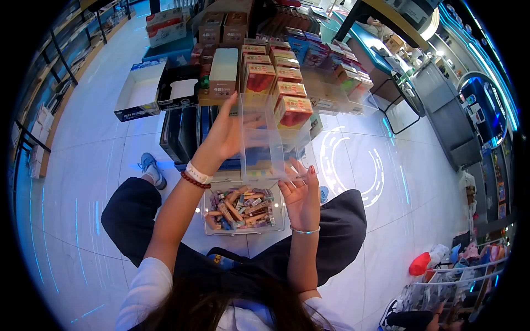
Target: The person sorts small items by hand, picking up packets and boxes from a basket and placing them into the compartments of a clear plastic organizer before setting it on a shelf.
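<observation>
A clear, see-through plastic box (pixel 258 157) is tilted up in front of me, before the rows of stacked red-and-cream cartons (pixel 292 112). My left hand (pixel 225 135) grips its left side, the fingers showing through the plastic. Around its lower right corner, my right hand (pixel 301 193) is closed with the palm turned up. Below the hands, between my knees, a clear tub (pixel 237 231) stands on the floor, full of small tan and coloured stick-like pieces (pixel 234 209).
An open white carton (pixel 141 88) and a black tray (pixel 179 94) sit left of the stacked goods. A clear shelf bin (pixel 331 105) juts out at right. Further right are a stool (pixel 406 99) and a wire basket (pixel 464 270). Another person's shoe (pixel 389 314) shows at lower right.
</observation>
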Motion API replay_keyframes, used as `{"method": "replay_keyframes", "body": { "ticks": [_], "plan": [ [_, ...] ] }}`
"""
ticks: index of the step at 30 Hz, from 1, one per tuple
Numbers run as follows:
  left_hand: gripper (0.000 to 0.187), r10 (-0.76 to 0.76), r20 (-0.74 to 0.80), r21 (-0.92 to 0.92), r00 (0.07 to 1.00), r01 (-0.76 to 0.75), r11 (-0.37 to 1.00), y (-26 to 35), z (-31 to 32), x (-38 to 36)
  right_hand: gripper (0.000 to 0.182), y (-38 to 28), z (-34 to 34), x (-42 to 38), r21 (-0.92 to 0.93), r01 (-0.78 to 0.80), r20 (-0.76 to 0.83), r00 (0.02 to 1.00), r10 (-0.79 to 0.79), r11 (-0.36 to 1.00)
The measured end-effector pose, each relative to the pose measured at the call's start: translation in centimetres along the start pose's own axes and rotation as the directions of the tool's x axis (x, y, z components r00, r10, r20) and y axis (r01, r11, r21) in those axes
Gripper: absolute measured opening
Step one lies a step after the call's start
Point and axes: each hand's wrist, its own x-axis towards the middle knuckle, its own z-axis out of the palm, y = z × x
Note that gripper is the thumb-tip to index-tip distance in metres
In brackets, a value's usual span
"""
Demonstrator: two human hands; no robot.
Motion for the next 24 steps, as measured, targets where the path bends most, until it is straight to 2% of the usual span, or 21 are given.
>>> {"method": "replay_keyframes", "body": {
  "ticks": [2,6,8,12,13,16,18,21,24],
  "plan": [
    [0.074,0.021,-0.110,0.088,0.994,-0.011,0.996,-1.0,1.0,-1.7,0.058,0.3,0.7,0.9,-0.006,0.009,0.001,1.000,-0.008,1.000],
    [0.071,0.039,-0.146,0.142,0.988,-0.018,0.990,-2.1,0.2,-4.8,0.058,0.9,2.1,3.2,0.002,0.052,-0.020,0.998,-0.052,0.999],
    [0.068,0.035,-0.259,0.163,0.965,0.008,0.987,-2.4,0.7,-6.6,0.057,0.9,2.3,4.7,-0.013,0.070,-0.014,0.997,-0.070,0.997],
    [0.064,0.007,-0.210,0.129,0.978,0.020,0.991,-3.1,-1.8,-9.8,0.053,0.7,2.4,7.4,-0.008,0.054,-0.043,0.998,-0.054,0.999],
    [0.065,0.013,-0.232,0.140,0.973,0.021,0.990,-3.3,-2.5,-10.5,0.047,0.5,2.6,7.9,0.017,0.051,-0.049,0.998,-0.050,0.999],
    [0.067,0.011,-0.260,0.156,0.966,0.031,0.987,-4.3,-4.6,-12.5,0.050,0.7,2.1,10.0,-0.028,0.131,-0.012,0.991,-0.131,0.991],
    [0.067,-0.048,-0.283,0.115,0.958,0.083,0.990,-4.9,-5.4,-13.7,0.051,0.7,2.2,11.3,-0.023,0.135,-0.038,0.990,-0.135,0.991],
    [0.063,-0.061,-0.314,0.072,0.947,0.087,0.994,-6.0,-6.4,-15.1,0.053,0.5,2.3,13.1,0.033,0.086,-0.067,0.994,-0.083,0.996],
    [0.060,-0.091,-0.325,0.051,0.941,0.113,0.992,-6.8,-7.8,-15.9,0.057,0.8,2.9,14.1,0.015,0.106,-0.115,0.988,-0.104,0.994]
  ]
}}
